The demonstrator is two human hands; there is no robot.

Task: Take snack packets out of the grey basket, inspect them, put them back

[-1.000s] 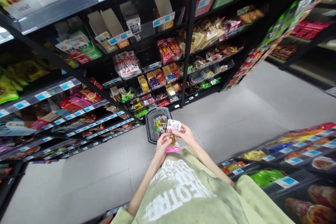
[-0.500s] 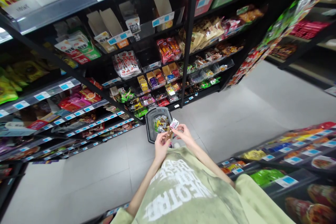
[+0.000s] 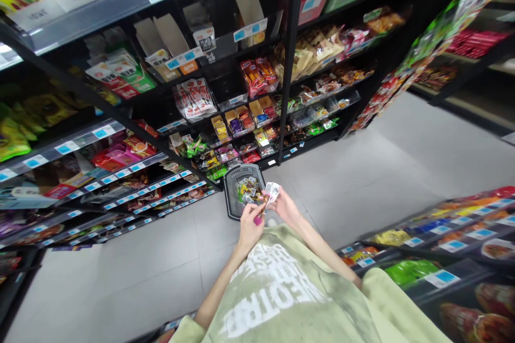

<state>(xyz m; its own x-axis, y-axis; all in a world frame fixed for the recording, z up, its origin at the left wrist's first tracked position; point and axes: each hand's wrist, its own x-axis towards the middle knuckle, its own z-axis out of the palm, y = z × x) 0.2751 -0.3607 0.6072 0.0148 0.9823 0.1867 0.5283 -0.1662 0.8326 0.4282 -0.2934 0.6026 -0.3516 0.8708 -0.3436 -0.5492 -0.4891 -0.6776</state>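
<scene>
I stand in a shop aisle, looking down over my pale green shirt. My left hand and my right hand are both closed on a small snack packet with a white top, a brown middle and a pink bottom edge. The packet is turned nearly edge-on and partly hidden by my fingers. Just beyond my hands a dark grey shopping basket sits on the floor, holding several wrapped snacks.
Black shelving full of snack packets and blue price tags runs along the left and ahead. Another low shelf of goods is at my right. Grey tiled floor stretches away down the aisle.
The packet faced me flat a second ago; my hands have since turned it edge-on and shifted it slightly up toward the basket.
</scene>
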